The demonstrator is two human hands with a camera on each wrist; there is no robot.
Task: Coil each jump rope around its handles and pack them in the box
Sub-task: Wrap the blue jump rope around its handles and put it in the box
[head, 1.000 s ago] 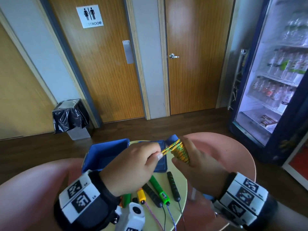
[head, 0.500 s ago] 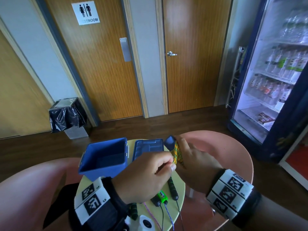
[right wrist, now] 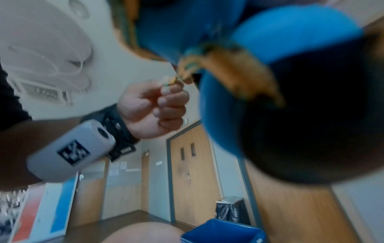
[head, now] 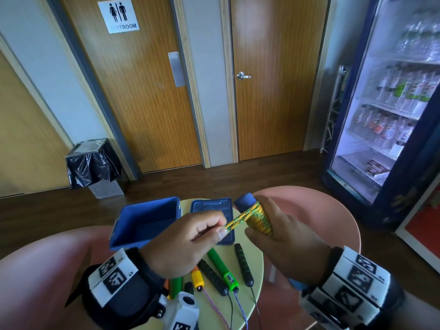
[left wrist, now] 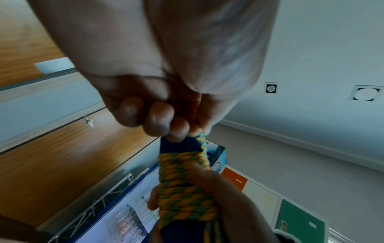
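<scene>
Table [head: 256,265]: small round yellow-green top, low in the head view; it bears the box, the lid and the loose ropes.
Box [head: 145,225]: open blue plastic tub at 10 o'clock on the table, nothing visible inside it. Rigid walls, so it should take coiled bundles dropped in from above.
Lid [head: 226,206]: blue, lying flat at 12 o'clock, just beside the box.
Right hand [head: 285,236]: fingers and thumb wrapped round the wound bundle, holding it tilted above the table's 1 o'clock edge.
Left hand [head: 188,239]: thumb and forefinger pinching the free tail of the rope, the other fingers curled in; the tail runs taut to the bundle's top.
Yellow-green rope [head: 258,219]: braided cord, soft and light, coiled in close turns round the blue handles [head: 245,201]. My judgement: the braid gives good friction but will spring loose if tension drops, so keep the tail tight and grip over the coils themselves.
Loose ropes: still uncoiled at 6 o'clock. Black handles [head: 213,277] look textured and grippy; the green handle [head: 222,269] and the orange handle [head: 197,279] look smoother. Thin cords trail off the edge and may tangle; take each by its handles.
</scene>
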